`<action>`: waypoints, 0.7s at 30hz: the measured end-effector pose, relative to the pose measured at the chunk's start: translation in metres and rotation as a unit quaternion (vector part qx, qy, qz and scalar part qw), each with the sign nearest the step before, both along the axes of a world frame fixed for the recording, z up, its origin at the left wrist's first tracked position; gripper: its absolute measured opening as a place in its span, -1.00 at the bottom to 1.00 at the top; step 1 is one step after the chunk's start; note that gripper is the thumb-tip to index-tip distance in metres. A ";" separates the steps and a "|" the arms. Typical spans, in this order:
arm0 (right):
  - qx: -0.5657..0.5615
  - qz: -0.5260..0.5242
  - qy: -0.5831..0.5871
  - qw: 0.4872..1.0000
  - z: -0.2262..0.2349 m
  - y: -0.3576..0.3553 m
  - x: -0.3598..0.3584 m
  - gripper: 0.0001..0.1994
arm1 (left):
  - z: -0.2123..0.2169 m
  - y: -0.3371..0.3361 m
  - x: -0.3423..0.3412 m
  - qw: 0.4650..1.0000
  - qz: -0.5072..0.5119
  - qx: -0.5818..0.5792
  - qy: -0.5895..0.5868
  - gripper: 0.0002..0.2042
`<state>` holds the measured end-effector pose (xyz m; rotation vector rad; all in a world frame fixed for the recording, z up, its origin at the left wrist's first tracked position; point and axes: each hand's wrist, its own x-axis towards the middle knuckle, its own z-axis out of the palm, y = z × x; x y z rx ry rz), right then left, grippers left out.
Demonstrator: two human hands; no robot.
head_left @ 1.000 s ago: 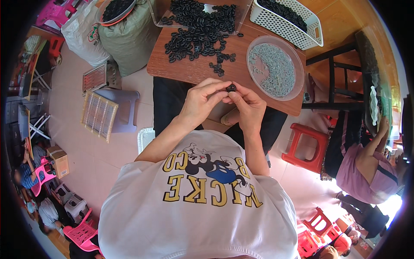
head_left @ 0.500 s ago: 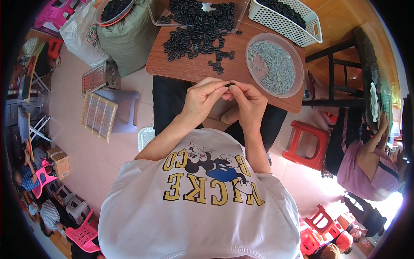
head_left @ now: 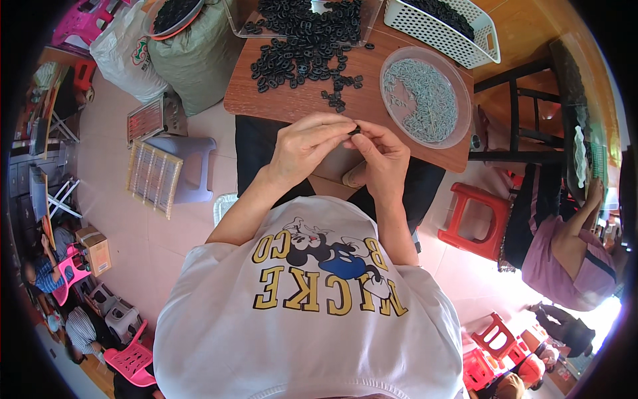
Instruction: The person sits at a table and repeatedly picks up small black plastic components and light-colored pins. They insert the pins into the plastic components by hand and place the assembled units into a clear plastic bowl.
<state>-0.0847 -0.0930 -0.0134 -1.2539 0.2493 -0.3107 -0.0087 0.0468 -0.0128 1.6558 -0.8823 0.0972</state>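
Just off the near edge of the brown table, my two hands meet over my lap. My right hand (head_left: 385, 154) pinches a small black oval plastic piece (head_left: 355, 130) between thumb and fingers. The fingertips of my left hand (head_left: 302, 151) are closed together at the same piece's left side; anything smaller between them cannot be made out. Many similar black pieces (head_left: 299, 66) lie heaped on the table beyond, spilling from a clear tray (head_left: 234, 20). To the right stands a round clear tub (head_left: 463, 100) of small silvery screw-like parts (head_left: 428, 110).
A white perforated basket (head_left: 490, 52) of black pieces sits at the table's far right. Full sacks (head_left: 199, 73) and a blue-grey stool (head_left: 193, 166) stand left. Right of me are a red stool (head_left: 475, 219) and a co-worker in a pink top (head_left: 565, 266).
My left hand has drawn slightly left, its fingers a little straighter. The black piece shows more clearly at my right fingertips. The whole view has shifted slightly.
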 end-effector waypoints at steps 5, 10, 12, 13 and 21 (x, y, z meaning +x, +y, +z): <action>-0.007 -0.015 -0.003 1.000 -0.004 -0.002 -0.002 -0.73 | -0.001 0.000 -0.003 0.980 -0.047 -0.084 0.175 -0.71; 0.026 -0.011 -0.014 0.999 0.000 0.000 -0.001 -0.72 | 0.008 -0.004 -0.013 0.954 -0.020 -0.096 0.283 -0.68; 0.026 -0.011 -0.019 0.999 -0.002 0.000 -0.002 -0.72 | 0.008 -0.003 -0.013 0.961 -0.022 -0.089 0.262 -0.69; 0.026 -0.011 -0.022 0.999 -0.002 0.000 -0.003 -0.72 | 0.008 -0.003 -0.013 0.964 -0.023 -0.085 0.251 -0.69; -0.002 -0.002 -0.029 1.000 0.003 -0.002 -0.008 -0.72 | 0.008 -0.003 -0.015 0.982 -0.012 -0.054 0.182 -0.73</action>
